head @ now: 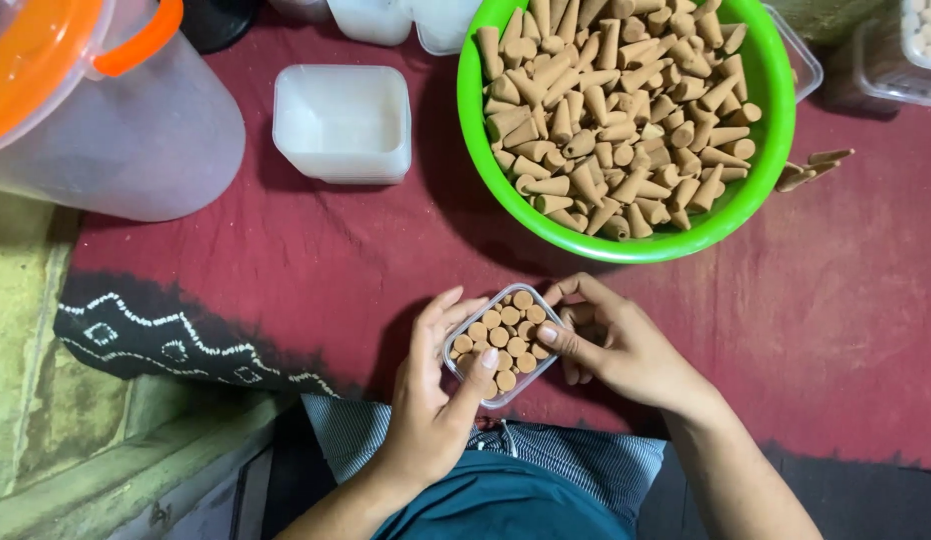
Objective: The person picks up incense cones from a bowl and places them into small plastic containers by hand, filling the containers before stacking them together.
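Both hands, the left hand [433, 395] and the right hand [611, 345], are curled around a small clear box [501, 344] full of brown cones, held over the red cloth [316, 250] just below the green bowl [776, 120], and the right fingers may be pinching one cone.

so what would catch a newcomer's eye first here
The bright green bowl at top centre, heaped with tan cones. Below it, the left hand and right hand hold a small clear box packed with upright cones. An orange-lidded tub sits top left.
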